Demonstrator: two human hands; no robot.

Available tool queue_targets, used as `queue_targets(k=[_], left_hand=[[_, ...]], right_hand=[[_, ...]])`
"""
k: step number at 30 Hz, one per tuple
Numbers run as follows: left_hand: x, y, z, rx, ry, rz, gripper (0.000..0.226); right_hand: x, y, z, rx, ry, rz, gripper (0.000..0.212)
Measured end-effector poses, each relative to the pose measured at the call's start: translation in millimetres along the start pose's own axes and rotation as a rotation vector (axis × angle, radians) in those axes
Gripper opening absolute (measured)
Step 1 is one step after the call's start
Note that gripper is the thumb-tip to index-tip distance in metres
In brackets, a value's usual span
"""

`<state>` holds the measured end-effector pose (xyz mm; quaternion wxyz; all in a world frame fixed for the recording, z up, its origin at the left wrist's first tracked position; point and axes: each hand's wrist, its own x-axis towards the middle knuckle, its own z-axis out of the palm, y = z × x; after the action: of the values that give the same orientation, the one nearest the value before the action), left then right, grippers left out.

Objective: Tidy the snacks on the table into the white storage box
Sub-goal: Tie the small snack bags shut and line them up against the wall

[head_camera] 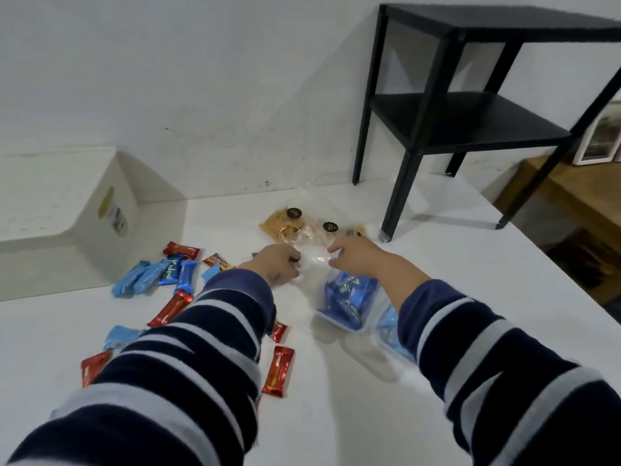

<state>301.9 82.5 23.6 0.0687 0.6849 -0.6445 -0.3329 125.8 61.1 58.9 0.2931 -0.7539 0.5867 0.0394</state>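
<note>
A clear plastic bag [349,307] holding blue snack packets lies on the white table [336,415] under my right forearm. My left hand [274,265] and my right hand [353,255] both pinch the bag's clear top edge at mid-table. Loose blue packets [153,277] and red bars [279,371] are scattered to the left and under my left arm. Clear pouches of beige snacks with black round labels [285,222] lie just beyond my hands. The white storage box [67,210] stands at the far left.
A black two-shelf side table [470,129] stands on the table's far right corner against the wall. A wooden surface [571,203] lies beyond the right edge. The white wall runs along the back.
</note>
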Motion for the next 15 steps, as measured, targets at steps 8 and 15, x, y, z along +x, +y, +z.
queue_targets(k=[8, 15], left_hand=[[51.8, -37.5, 15.2, 0.075, 0.080, -0.034, 0.076], [48.8, -58.5, 40.7, 0.181, 0.226, -0.086, 0.085]], right_hand=[[93.6, 15.9, 6.8, -0.070, 0.015, 0.092, 0.040], [124.7, 17.3, 13.5, -0.052, -0.020, 0.107, 0.031]])
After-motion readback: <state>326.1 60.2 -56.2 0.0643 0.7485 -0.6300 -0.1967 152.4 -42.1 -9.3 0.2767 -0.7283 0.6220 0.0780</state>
